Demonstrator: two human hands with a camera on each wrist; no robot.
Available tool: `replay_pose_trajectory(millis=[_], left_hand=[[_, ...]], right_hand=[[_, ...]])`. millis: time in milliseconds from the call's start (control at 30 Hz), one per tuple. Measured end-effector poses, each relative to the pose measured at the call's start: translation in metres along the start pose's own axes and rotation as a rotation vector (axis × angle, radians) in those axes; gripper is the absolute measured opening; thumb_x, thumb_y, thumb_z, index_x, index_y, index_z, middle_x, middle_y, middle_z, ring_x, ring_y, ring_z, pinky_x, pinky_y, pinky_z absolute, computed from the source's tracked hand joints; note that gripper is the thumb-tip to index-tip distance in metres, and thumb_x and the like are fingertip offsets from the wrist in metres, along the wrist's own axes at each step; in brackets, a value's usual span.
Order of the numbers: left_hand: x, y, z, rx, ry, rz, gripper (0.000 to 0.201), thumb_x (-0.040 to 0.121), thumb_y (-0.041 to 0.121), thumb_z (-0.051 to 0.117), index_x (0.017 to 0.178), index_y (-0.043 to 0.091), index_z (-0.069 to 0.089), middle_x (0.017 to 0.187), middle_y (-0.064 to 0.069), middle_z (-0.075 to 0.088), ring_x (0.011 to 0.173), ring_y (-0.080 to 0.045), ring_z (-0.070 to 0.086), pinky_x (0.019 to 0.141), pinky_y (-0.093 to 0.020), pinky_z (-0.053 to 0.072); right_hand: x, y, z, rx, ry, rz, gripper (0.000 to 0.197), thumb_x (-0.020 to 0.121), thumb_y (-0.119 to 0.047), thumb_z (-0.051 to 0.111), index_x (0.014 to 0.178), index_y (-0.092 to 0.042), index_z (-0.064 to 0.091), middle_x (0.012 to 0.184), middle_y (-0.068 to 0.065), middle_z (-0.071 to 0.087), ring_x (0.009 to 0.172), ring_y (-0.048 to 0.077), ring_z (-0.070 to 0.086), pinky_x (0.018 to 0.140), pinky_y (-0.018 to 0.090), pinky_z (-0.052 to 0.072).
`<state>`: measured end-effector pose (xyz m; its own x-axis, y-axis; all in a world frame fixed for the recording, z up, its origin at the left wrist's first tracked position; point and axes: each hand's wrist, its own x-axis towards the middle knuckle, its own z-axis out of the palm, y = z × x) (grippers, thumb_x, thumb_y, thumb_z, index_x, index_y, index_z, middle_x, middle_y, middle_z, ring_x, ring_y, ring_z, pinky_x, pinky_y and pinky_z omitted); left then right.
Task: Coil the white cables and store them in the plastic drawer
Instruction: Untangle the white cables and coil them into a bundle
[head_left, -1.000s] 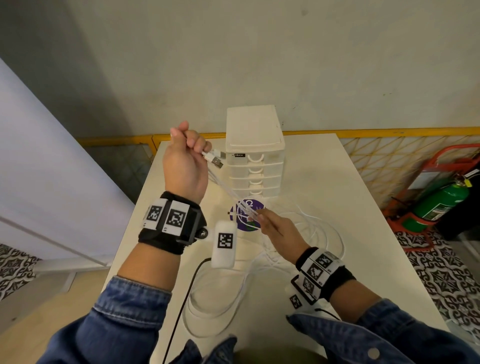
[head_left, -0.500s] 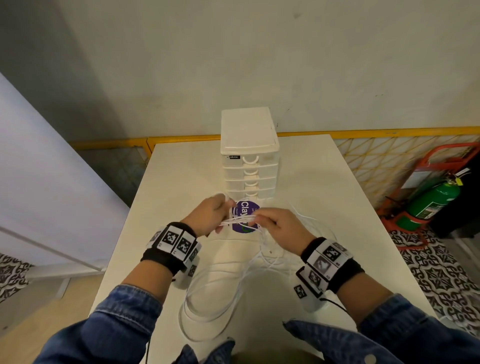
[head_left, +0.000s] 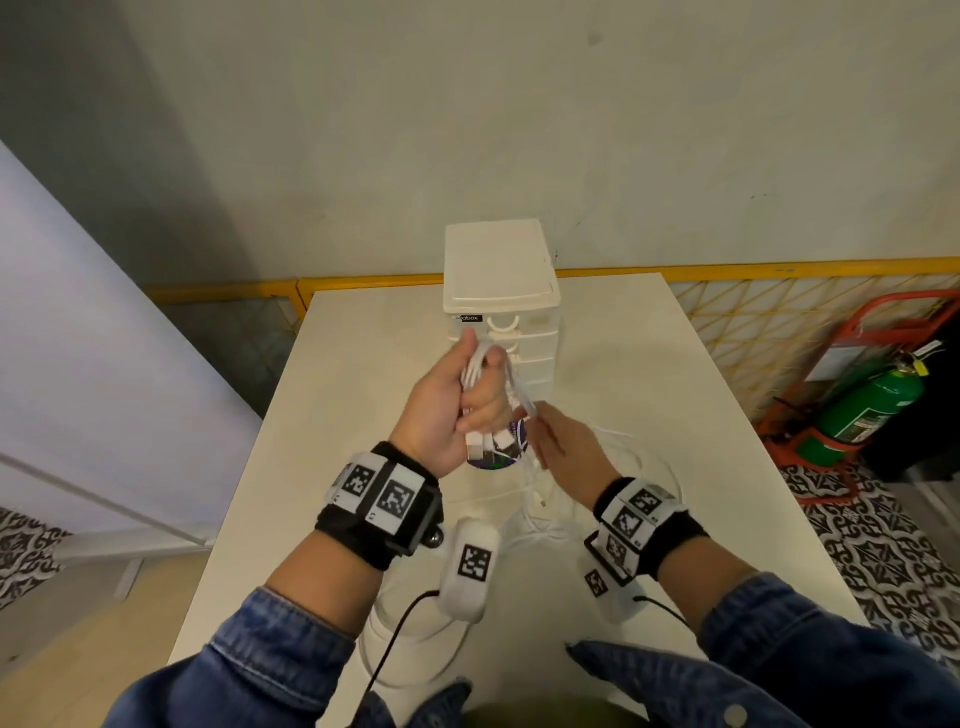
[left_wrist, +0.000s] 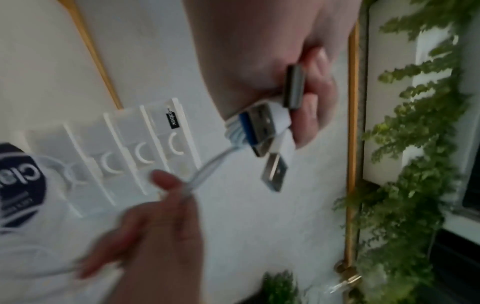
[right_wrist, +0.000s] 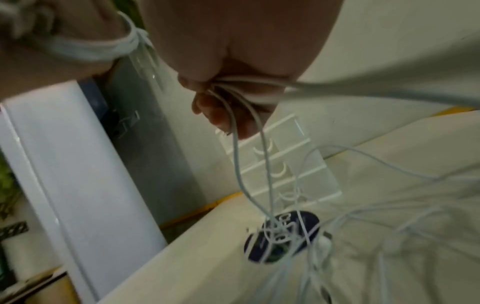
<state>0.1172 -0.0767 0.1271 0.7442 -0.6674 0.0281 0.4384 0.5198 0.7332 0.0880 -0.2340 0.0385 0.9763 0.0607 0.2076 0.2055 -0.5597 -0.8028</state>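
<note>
My left hand (head_left: 475, 384) is raised in front of the white plastic drawer unit (head_left: 501, 291) and grips a bundle of white cables (head_left: 472, 369) looped over it. Metal USB plugs (left_wrist: 259, 125) stick out below its curled fingers (left_wrist: 314, 96). My right hand (head_left: 540, 421), just right of and below the left, pinches the same cables (right_wrist: 267, 181), taut between the two hands. From the right hand's fingers (right_wrist: 228, 111) the strands hang to loose loops (head_left: 634, 457) on the table. All drawers look closed.
A round purple sticker (head_left: 498, 460) lies on the white table (head_left: 363, 364) in front of the drawers. More cable loops (head_left: 410, 660) lie near the front edge. A green fire extinguisher (head_left: 867, 405) stands on the floor to the right; yellow railing runs behind the table.
My left hand has lifted from near the sticker to in front of the drawers, the cables now looped over it. My right hand stays low and to the right, still pinching the strands.
</note>
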Motion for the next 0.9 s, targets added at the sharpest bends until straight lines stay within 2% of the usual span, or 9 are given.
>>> replay_pose_trajectory(millis=[67, 133, 267, 400, 500, 600, 667, 800, 900], left_hand=[[0.004, 0.005, 0.004, -0.071, 0.027, 0.088, 0.047, 0.100, 0.041, 0.022, 0.073, 0.014, 0.050, 0.040, 0.009, 0.026, 0.028, -0.005, 0.021, 0.035, -0.020, 0.023], [0.006, 0.006, 0.007, -0.105, 0.065, 0.165, 0.045, 0.100, 0.041, 0.023, 0.075, 0.014, 0.049, 0.040, 0.010, 0.032, 0.029, -0.003, 0.026, 0.037, -0.019, 0.027], [0.013, 0.017, 0.005, -0.145, 0.204, 0.346, 0.045, 0.101, 0.042, 0.020, 0.083, 0.013, 0.050, 0.045, 0.009, 0.035, 0.035, -0.005, 0.031, 0.043, -0.019, 0.033], [0.015, 0.026, -0.005, -0.142, 0.412, 0.503, 0.037, 0.102, 0.035, 0.022, 0.090, 0.012, 0.048, 0.052, 0.006, 0.037, 0.043, -0.009, 0.033, 0.052, -0.021, 0.035], [0.016, 0.028, -0.014, -0.115, 0.561, 0.587, 0.028, 0.103, 0.029, 0.026, 0.094, 0.013, 0.047, 0.057, 0.004, 0.037, 0.046, -0.010, 0.036, 0.056, -0.024, 0.035], [0.016, 0.020, -0.021, 0.362, 0.704, 0.695, 0.018, 0.101, 0.023, 0.030, 0.098, 0.015, 0.046, 0.063, 0.003, 0.038, 0.051, -0.009, 0.038, 0.053, -0.022, 0.034], [0.013, 0.011, -0.024, 0.826, 0.649, 0.742, 0.013, 0.098, 0.023, 0.034, 0.099, 0.020, 0.047, 0.070, 0.005, 0.041, 0.059, -0.009, 0.041, 0.058, -0.022, 0.037], [0.009, 0.001, -0.038, 1.656, 0.414, 0.345, 0.023, 0.099, 0.021, 0.040, 0.099, 0.005, 0.055, 0.079, -0.003, 0.055, 0.072, -0.020, 0.052, 0.075, -0.034, 0.044], [0.002, -0.004, -0.039, 1.481, 0.346, -0.065, 0.036, 0.099, 0.030, 0.039, 0.084, 0.001, 0.053, 0.066, -0.012, 0.053, 0.058, -0.026, 0.049, 0.058, -0.035, 0.042]], right_hand=[[-0.006, -0.003, 0.010, -0.023, -0.067, 0.020, 0.027, 0.098, -0.016, 0.037, 0.085, -0.036, 0.050, 0.056, -0.009, 0.048, 0.053, 0.005, 0.047, 0.062, 0.030, 0.039], [-0.009, -0.007, 0.019, -0.005, -0.119, 0.045, 0.029, 0.098, -0.017, 0.035, 0.082, -0.038, 0.046, 0.058, -0.006, 0.050, 0.056, 0.011, 0.049, 0.067, 0.032, 0.042], [-0.013, -0.004, 0.026, 0.014, -0.199, 0.085, 0.024, 0.099, -0.019, 0.033, 0.100, -0.019, 0.057, 0.063, -0.007, 0.054, 0.067, 0.016, 0.057, 0.078, 0.029, 0.045], [-0.011, -0.001, 0.022, -0.062, -0.246, 0.074, 0.020, 0.097, -0.018, 0.038, 0.095, -0.012, 0.056, 0.077, 0.000, 0.060, 0.083, 0.025, 0.060, 0.083, 0.035, 0.047], [-0.011, -0.007, 0.022, -0.113, -0.269, 0.023, 0.020, 0.097, -0.020, 0.039, 0.095, -0.012, 0.058, 0.078, -0.004, 0.061, 0.080, 0.023, 0.059, 0.080, 0.034, 0.047], [-0.013, -0.017, 0.025, -0.066, -0.223, -0.098, 0.029, 0.096, -0.027, 0.042, 0.115, -0.015, 0.060, 0.104, -0.003, 0.070, 0.094, 0.014, 0.062, 0.083, 0.023, 0.046], [-0.013, -0.022, 0.025, -0.080, -0.189, -0.210, 0.037, 0.093, -0.035, 0.039, 0.119, -0.016, 0.059, 0.110, 0.001, 0.069, 0.096, 0.013, 0.062, 0.083, 0.024, 0.048], [-0.007, -0.025, 0.014, -0.120, -0.063, -0.345, 0.038, 0.090, -0.033, 0.037, 0.111, -0.014, 0.062, 0.094, 0.003, 0.067, 0.080, 0.012, 0.057, 0.069, 0.023, 0.043], [-0.001, -0.030, 0.000, -0.151, 0.010, -0.350, 0.022, 0.088, -0.036, 0.042, 0.103, -0.026, 0.054, 0.090, 0.001, 0.070, 0.074, 0.020, 0.064, 0.065, 0.032, 0.050]])
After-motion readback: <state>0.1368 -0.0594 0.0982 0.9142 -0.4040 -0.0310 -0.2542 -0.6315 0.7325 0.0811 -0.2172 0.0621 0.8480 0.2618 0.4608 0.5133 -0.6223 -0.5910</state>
